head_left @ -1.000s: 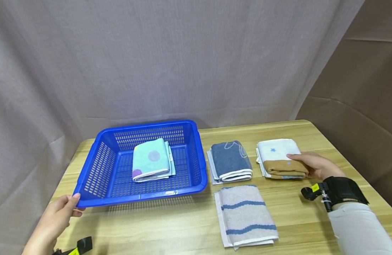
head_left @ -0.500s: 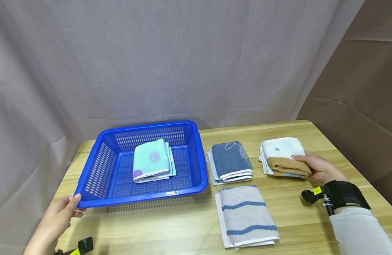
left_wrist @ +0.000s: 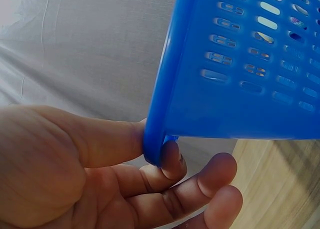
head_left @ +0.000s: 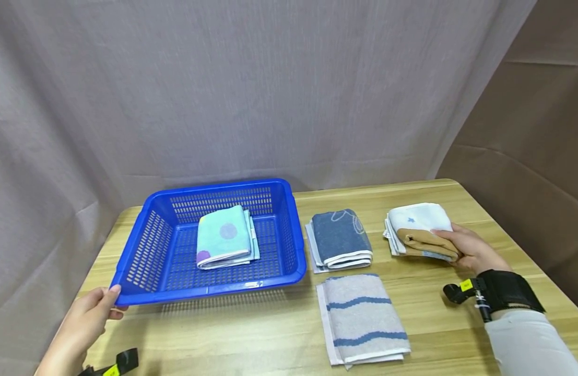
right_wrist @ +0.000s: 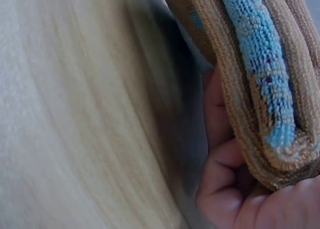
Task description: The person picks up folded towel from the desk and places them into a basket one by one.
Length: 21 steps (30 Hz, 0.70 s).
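Observation:
My left hand (head_left: 84,318) pinches the near left corner of a blue plastic basket (head_left: 209,290), thumb on the rim and a finger beneath it in the left wrist view. Inside the basket lies a folded aqua towel (head_left: 223,235) with purple dots. Over at the right, my right hand (head_left: 474,250) grips the near right edge of a folded white and brown towel (head_left: 415,224) with a blue star. Its thumb presses on top while curled fingers go under the brown folds (right_wrist: 235,89), seen close in the right wrist view.
A folded dark blue towel (head_left: 341,237) lies just right of the basket. Nearer, a folded grey towel (head_left: 366,318) with blue wavy stripes rests on the wooden table (head_left: 223,339). A grey curtain (head_left: 270,94) hangs behind the table's far edge.
The white and brown towel has shifted slightly right with my right hand, its near edge bunching and tilting up. My left hand and the basket stay nearly still.

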### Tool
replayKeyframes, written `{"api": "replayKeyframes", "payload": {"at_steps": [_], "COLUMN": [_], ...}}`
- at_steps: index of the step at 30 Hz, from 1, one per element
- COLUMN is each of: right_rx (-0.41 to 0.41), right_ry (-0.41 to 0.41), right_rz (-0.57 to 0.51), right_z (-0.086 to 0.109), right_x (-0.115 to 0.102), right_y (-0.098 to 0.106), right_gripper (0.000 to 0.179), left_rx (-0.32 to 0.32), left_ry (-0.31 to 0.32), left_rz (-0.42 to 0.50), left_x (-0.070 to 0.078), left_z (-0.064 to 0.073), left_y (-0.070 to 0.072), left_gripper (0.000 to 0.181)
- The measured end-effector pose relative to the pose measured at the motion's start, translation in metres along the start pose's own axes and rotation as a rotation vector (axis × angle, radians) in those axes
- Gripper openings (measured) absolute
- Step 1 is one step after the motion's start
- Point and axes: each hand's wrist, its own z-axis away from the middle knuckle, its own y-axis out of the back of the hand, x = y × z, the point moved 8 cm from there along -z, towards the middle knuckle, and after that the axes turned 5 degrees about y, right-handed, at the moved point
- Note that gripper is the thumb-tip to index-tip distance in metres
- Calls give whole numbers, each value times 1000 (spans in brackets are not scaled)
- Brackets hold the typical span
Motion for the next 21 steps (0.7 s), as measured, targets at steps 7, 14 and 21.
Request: {"api": "replayKeyframes", "payload": {"at_steps": [7, 14, 21], "right_rx": [21, 16, 16], "right_ry": [47, 78, 87], "right_rz": [40, 28, 19], "right_z": [2, 2, 3], "right_x": [-8, -15, -16], "right_y": [-2, -3, -4], "right_gripper": [23, 16, 17], "left_rx": [-1, -1, -2], "left_ry": [-3, 3, 5], "left_rz": [-8, -10, -10], "left_x": [2, 1, 1], "left_z": [0, 1, 1], "left_y": [0, 0, 0], "left_gripper": [45, 45, 44]}}
